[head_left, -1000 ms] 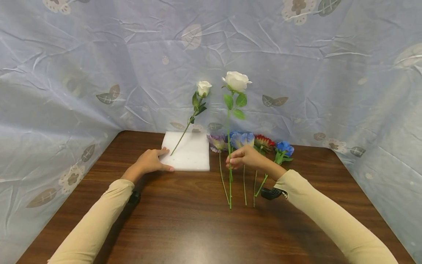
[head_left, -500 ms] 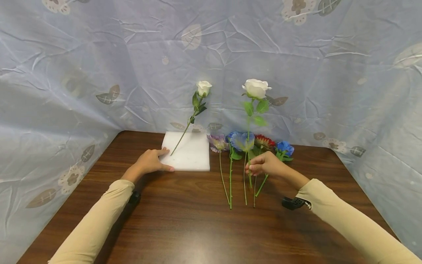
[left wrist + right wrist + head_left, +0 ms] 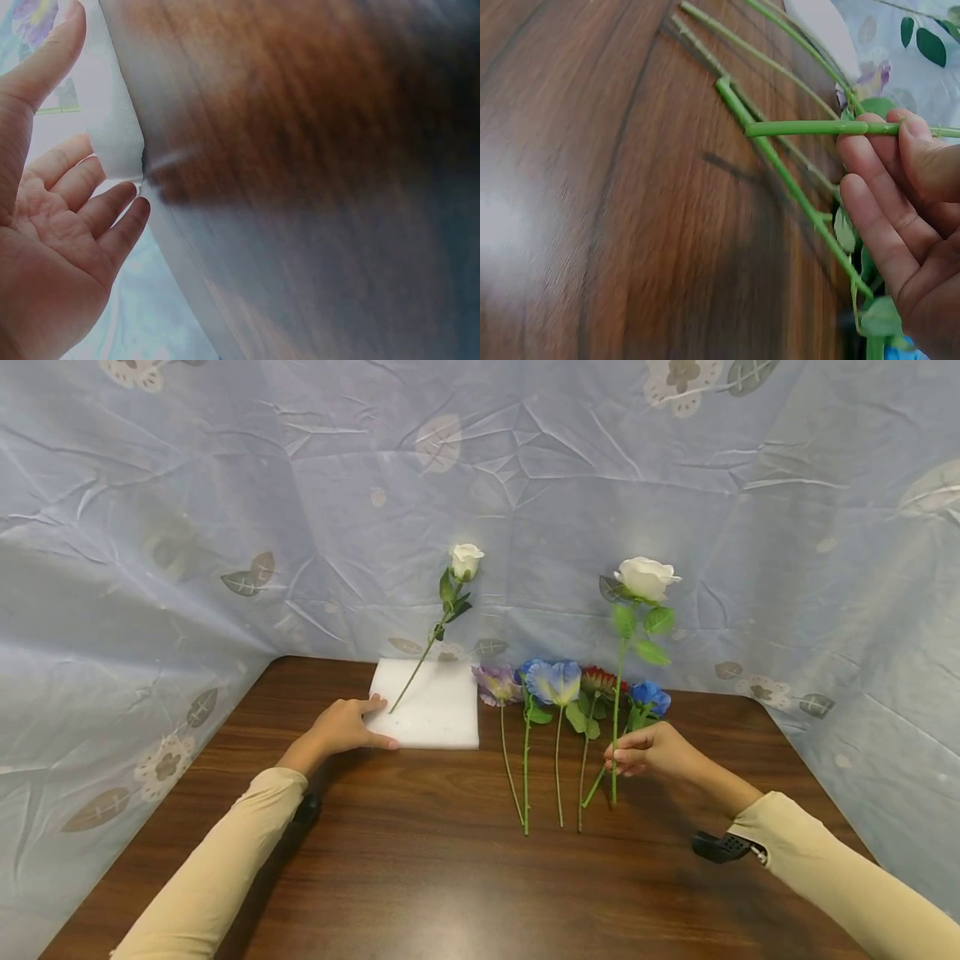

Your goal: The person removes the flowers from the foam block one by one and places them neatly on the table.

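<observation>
My right hand (image 3: 663, 752) pinches the green stem of a large white rose (image 3: 647, 579), held upright above the right side of the table. In the right wrist view the held stem (image 3: 802, 128) passes between thumb and fingertips, its cut end overlapping a stem on the table. My left hand (image 3: 341, 727) rests at the near left corner of a white foam block (image 3: 442, 727), thumb along the front edge. The left wrist view shows its relaxed fingers (image 3: 120, 225) against the foam's side. A smaller white rose (image 3: 466, 562) stands in the foam, leaning right.
Right of the foam lie a purple flower (image 3: 497, 683), a light blue flower (image 3: 553, 682), a red flower (image 3: 598, 680) and blue flowers (image 3: 649, 697), stems towards me. A patterned curtain (image 3: 337, 485) hangs behind the brown wooden table (image 3: 420, 843).
My right hand has carried the large white rose to the right, past the lying flowers, and its bloom sits a little lower. My left hand and the foam block have stayed put.
</observation>
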`<state>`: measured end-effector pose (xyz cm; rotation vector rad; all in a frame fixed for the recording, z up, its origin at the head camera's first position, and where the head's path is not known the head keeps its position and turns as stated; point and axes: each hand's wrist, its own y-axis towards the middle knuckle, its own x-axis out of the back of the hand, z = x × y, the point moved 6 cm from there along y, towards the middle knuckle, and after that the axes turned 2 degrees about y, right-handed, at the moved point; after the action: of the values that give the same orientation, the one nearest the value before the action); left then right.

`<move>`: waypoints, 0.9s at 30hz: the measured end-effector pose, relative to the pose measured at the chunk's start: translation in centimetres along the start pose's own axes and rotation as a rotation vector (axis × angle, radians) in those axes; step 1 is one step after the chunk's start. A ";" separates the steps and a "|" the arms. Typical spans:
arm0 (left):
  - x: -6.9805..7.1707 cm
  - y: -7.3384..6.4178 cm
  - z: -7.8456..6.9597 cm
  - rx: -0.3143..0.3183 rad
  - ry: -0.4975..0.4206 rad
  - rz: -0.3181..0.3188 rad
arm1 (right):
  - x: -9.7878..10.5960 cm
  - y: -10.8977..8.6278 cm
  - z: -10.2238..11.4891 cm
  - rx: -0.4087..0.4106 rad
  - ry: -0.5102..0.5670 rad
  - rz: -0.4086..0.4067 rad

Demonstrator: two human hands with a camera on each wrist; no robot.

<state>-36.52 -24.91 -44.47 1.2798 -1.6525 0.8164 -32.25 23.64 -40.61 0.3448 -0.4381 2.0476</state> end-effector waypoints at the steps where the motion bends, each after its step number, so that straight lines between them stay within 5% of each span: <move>1: 0.0 0.0 0.0 -0.002 0.002 0.001 | 0.2 -0.3 -0.2 -0.001 0.001 -0.003; 27: 0.1 -0.1 0.0 0.014 -0.007 0.015 | 2.4 -4.6 -4.9 -0.160 0.103 -0.005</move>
<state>-36.45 -24.99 -44.34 1.2823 -1.6672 0.8344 -29.65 29.75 -43.24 0.1433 -0.5333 2.0001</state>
